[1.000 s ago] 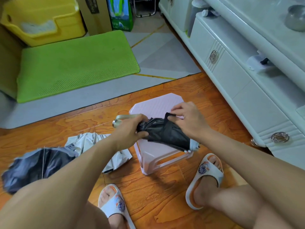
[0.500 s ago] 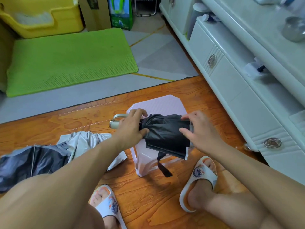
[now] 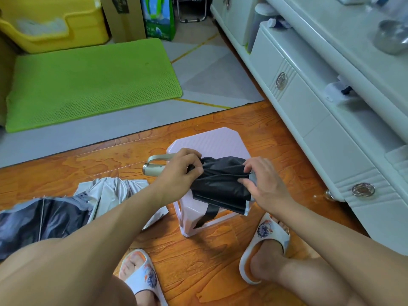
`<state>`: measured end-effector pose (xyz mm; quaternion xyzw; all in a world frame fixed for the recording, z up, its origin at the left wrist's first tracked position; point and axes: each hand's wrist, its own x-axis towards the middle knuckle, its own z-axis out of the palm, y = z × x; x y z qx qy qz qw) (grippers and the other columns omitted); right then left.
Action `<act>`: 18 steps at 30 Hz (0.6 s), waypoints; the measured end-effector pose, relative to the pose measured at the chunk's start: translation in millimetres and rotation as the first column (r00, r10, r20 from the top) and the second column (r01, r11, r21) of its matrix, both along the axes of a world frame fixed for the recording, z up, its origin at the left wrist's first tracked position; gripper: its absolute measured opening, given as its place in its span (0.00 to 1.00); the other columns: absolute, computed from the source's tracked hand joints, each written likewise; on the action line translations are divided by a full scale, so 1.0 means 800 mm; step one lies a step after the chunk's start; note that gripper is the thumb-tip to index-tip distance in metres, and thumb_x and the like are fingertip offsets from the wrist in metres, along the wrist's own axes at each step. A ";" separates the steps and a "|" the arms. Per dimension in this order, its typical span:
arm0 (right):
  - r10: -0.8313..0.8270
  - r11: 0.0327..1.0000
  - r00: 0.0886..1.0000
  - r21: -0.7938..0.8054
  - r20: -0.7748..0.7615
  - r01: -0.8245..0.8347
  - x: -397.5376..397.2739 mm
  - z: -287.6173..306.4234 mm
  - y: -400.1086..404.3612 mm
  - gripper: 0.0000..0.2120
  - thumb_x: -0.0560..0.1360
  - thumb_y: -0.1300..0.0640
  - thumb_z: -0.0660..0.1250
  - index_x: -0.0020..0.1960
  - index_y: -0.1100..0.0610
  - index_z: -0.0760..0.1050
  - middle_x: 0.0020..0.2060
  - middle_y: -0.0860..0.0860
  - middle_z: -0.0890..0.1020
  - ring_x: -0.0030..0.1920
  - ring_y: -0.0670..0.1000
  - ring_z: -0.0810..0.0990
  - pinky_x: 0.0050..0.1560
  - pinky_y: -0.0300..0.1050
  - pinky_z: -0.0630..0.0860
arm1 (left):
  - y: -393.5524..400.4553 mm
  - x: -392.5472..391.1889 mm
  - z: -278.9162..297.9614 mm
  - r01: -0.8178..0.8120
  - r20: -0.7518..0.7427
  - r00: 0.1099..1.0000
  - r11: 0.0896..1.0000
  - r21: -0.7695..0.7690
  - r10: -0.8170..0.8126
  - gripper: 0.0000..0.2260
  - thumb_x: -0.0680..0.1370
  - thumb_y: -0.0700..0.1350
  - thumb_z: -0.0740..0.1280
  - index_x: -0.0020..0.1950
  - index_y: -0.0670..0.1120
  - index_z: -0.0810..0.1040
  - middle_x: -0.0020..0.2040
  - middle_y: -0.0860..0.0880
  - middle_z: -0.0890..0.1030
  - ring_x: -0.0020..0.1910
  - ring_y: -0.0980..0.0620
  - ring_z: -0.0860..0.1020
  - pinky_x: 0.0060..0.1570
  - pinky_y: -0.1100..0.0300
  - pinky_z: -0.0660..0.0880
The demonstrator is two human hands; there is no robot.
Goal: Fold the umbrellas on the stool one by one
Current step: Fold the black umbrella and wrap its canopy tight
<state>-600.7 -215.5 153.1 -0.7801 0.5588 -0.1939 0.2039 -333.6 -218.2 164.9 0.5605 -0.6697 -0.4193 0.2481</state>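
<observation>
A black collapsed umbrella (image 3: 220, 184) with a beige handle (image 3: 154, 168) lies across the pale pink stool (image 3: 212, 142). My left hand (image 3: 178, 173) grips it at the handle end of the canopy. My right hand (image 3: 262, 184) holds the bunched fabric at the other end, fingers curled over it. The umbrella's black strap (image 3: 207, 215) hangs loose down the stool's front. A second umbrella (image 3: 66, 208), silver outside and dark inside, lies unfolded on the wooden floor to the left.
A white cabinet (image 3: 320, 111) with round knobs runs along the right. A green mat (image 3: 88, 82) and grey rug lie beyond the stool, with a yellow bin (image 3: 55, 21) and boxes at the back. My feet in white slippers (image 3: 265, 239) rest near the stool.
The strap, held over the canopy a second ago, now hangs free. My right hand slid from the canopy's middle to its far end, gathering the fabric. My left hand stayed at the handle end.
</observation>
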 end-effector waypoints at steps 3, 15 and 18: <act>-0.010 1.000 1.000 0.012 0.002 0.010 0.001 0.000 -0.001 0.17 0.76 0.58 0.73 0.62 0.55 0.74 0.52 0.46 0.75 0.54 0.44 0.69 0.52 0.33 0.67 | 0.009 0.005 -0.003 0.098 0.049 0.994 0.992 -0.074 -0.095 0.05 0.83 0.44 0.64 0.49 0.53 0.77 0.63 0.56 0.72 0.61 0.66 0.69 0.59 0.70 0.66; 0.177 0.945 0.978 -0.259 -0.106 -0.200 0.001 0.001 0.006 0.09 0.70 0.71 0.69 0.41 0.59 0.73 0.49 0.55 0.78 0.52 0.56 0.74 0.52 0.51 0.75 | -0.007 0.009 -0.017 -0.007 0.114 0.993 0.999 -0.049 0.012 0.22 0.79 0.46 0.73 0.69 0.61 0.73 0.70 0.55 0.64 0.64 0.54 0.71 0.66 0.58 0.72; 0.069 0.996 0.997 -0.059 -0.014 -0.070 0.004 0.005 0.002 0.12 0.72 0.63 0.74 0.50 0.56 0.73 0.66 0.54 0.73 0.67 0.52 0.69 0.67 0.51 0.71 | -0.011 -0.001 -0.018 -0.017 0.117 0.993 1.000 0.005 0.017 0.14 0.81 0.52 0.67 0.67 0.59 0.76 0.68 0.54 0.68 0.66 0.53 0.70 0.68 0.53 0.71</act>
